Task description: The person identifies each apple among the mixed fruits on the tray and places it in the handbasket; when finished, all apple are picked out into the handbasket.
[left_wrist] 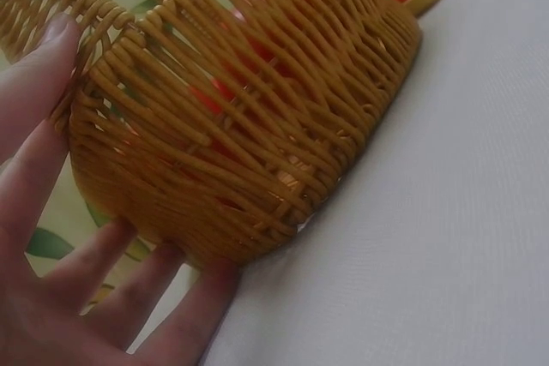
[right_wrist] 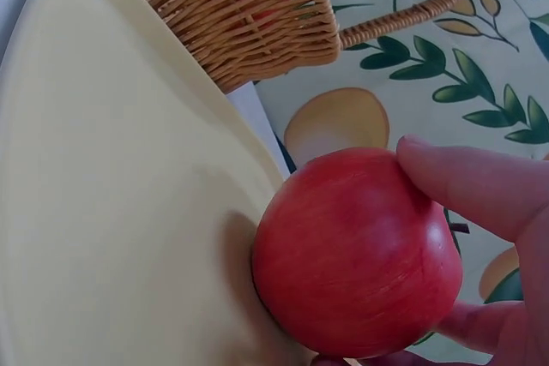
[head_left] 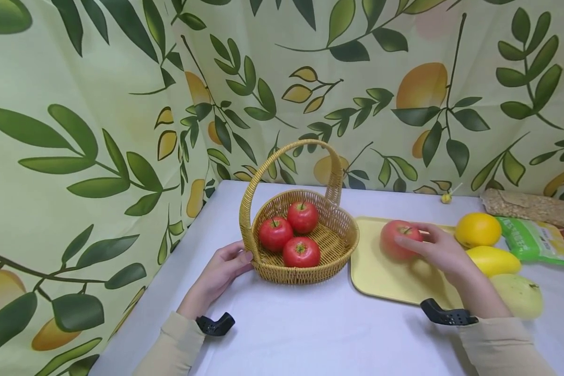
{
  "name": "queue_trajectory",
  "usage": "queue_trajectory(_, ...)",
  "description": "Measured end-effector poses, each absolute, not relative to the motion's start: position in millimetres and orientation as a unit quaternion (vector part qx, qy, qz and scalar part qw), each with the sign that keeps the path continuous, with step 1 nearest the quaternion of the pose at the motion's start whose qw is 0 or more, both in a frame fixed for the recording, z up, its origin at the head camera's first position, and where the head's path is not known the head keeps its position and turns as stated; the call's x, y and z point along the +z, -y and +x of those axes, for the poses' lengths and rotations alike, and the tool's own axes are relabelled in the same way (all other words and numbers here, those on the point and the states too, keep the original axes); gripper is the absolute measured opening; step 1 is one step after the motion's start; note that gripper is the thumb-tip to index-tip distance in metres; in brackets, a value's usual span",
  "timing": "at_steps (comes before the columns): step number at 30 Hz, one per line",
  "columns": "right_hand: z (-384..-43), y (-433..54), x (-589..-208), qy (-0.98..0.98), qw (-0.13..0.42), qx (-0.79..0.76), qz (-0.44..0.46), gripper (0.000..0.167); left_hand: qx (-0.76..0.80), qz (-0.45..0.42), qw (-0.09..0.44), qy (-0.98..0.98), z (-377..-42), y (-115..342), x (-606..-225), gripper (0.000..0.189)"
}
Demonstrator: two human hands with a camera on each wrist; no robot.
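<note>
A wicker basket (head_left: pixel 339 225) with a tall arched handle stands on the white table, holding three red apples (head_left: pixel 302 253) in its left half. My left hand (head_left: pixel 224 274) holds the basket at its left side, by the foot of the handle. In the left wrist view the thumb (left_wrist: pixel 43 57) lies at the rim and the fingers spread along the outer wall. To the right, my right hand (head_left: pixel 444 250) grips another red apple (right_wrist: pixel 356 250) between thumb and fingers, low over the yellow tray (head_left: pixel 380 282). Its stem points toward the palm in the right wrist view.
Right of the tray lie an orange (head_left: pixel 478 230), a yellow mango (head_left: pixel 493 261) and a pale green fruit (head_left: pixel 518 295), partly behind my right forearm. Beyond them are a green packet (head_left: pixel 528 240) and a brown-flecked bag (head_left: pixel 531 206). Leaf-patterned cloth (head_left: pixel 357 78) hangs behind and at left.
</note>
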State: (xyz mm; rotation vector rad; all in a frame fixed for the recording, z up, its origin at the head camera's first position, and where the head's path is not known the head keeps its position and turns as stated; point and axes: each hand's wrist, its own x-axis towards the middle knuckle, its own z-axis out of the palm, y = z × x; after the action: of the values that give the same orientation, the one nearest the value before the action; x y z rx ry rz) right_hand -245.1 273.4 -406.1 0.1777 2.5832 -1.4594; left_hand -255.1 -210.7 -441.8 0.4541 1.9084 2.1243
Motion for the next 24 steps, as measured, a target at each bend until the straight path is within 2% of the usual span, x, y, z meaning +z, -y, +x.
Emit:
queue_trajectory(10,-246.4,-267.7,-410.4,-0.832,0.109,-0.542,0.05,0.099,0.728,0.161,0.122,-0.655,-255.8,211.6,-442.4,0.048)
queue_trajectory(18,-246.4,-262.5,-408.7,-0.838,0.134,-0.528,0.039,0.1,0.73,0.164,0.124,-0.652,-258.8,211.2,-440.8,0.053)
queue_trajectory(24,-244.3,-257.9,-413.5,-0.84,0.129,-0.526,0.035,0.093,0.723,0.161,0.128,-0.659,-257.5,212.7,-442.6,0.051)
